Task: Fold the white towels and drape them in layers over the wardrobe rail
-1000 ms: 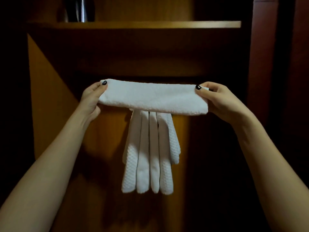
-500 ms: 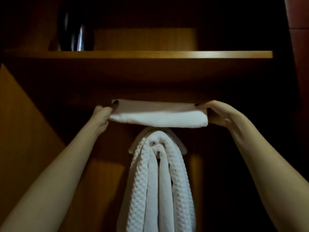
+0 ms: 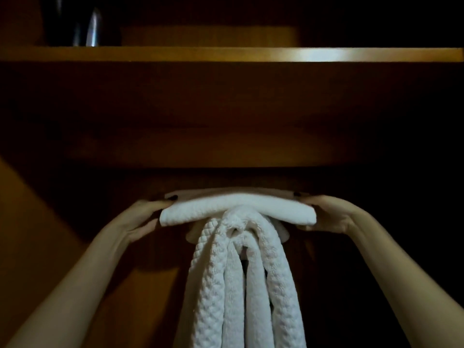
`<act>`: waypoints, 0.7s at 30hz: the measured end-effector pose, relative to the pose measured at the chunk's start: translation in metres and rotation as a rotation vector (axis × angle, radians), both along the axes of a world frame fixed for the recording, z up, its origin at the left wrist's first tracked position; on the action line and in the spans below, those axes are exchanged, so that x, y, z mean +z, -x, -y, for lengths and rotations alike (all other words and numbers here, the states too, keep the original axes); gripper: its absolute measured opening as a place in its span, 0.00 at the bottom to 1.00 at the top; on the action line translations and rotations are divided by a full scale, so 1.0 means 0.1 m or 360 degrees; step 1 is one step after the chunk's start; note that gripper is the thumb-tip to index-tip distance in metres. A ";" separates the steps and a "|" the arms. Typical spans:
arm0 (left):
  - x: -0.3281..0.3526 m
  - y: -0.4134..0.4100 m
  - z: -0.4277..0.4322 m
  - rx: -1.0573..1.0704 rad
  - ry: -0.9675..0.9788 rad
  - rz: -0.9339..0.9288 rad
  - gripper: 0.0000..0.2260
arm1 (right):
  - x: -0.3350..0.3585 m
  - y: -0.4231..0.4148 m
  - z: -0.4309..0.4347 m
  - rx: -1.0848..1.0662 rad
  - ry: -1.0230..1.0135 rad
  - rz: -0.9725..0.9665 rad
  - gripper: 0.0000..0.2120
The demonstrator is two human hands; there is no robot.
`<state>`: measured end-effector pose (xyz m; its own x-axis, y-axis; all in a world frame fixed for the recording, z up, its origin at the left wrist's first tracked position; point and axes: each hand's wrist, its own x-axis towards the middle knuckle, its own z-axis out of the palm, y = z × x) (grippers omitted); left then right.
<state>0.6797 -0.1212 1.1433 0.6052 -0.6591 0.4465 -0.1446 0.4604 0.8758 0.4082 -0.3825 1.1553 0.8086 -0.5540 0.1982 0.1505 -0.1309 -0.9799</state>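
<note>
— Where is the towel you are holding?

— The folded towel (image 3: 238, 209) lies crosswise over the top of the hanging towels (image 3: 241, 285), touching them in the middle. It is a long, thick white band with rounded edges, and it bows up a little where it crosses the hump.

— And your hands?

— My left hand (image 3: 140, 217) pinches the left end and my right hand (image 3: 331, 214) pinches the right end. On each, the thumb with its dark nail lies on top, and the fingers (image 3: 150, 223) are curled underneath, clamped on the cloth.

— What do the hanging ones look like?

— White too, draped in several narrow strands that fall straight down past the bottom of the view. The outer strands have a raised, honeycomb-like weave; the inner ones look like finer terry. The rail is hidden beneath them.

— What is around you?

— A wooden shelf (image 3: 226, 54) runs across above, its front edge smooth and catching the light. A dark shiny vessel (image 3: 82, 23) stands on it at the left, too dim to identify. An orange-brown wooden side panel (image 3: 37, 247) slopes down on the left.
</note>
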 end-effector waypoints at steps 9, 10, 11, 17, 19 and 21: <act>0.07 0.02 0.38 -0.0008 0.0749 -0.0306 0.13 | 0.04 -0.38 -0.12 -0.0017 -0.0564 0.1036 0.11; 0.02 0.04 0.37 -0.0023 0.0732 -0.0283 0.14 | -0.01 -0.39 -0.10 -0.0019 -0.0563 0.1047 0.12; -0.03 0.06 0.35 -0.0039 0.0701 -0.0250 0.15 | -0.08 -0.39 -0.09 -0.0019 -0.0543 0.1033 0.12; -0.23 -0.06 0.26 -0.0045 0.0426 0.0014 0.15 | -0.26 -0.34 -0.01 0.0157 -0.0380 0.0880 0.10; -0.24 -0.09 0.24 -0.0050 0.0323 0.0116 0.16 | -0.27 -0.33 0.02 0.0108 -0.0232 0.0841 0.09; -0.24 -0.06 0.22 -0.0033 0.0235 0.0204 0.17 | -0.31 -0.35 0.04 0.0035 -0.0131 0.0811 0.12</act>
<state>0.6858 -0.1433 1.1191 0.5239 -0.5926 0.6118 -0.2398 0.5867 0.7735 0.4431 -0.3862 1.1240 0.6324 -0.5683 0.5264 0.6131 -0.0482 -0.7885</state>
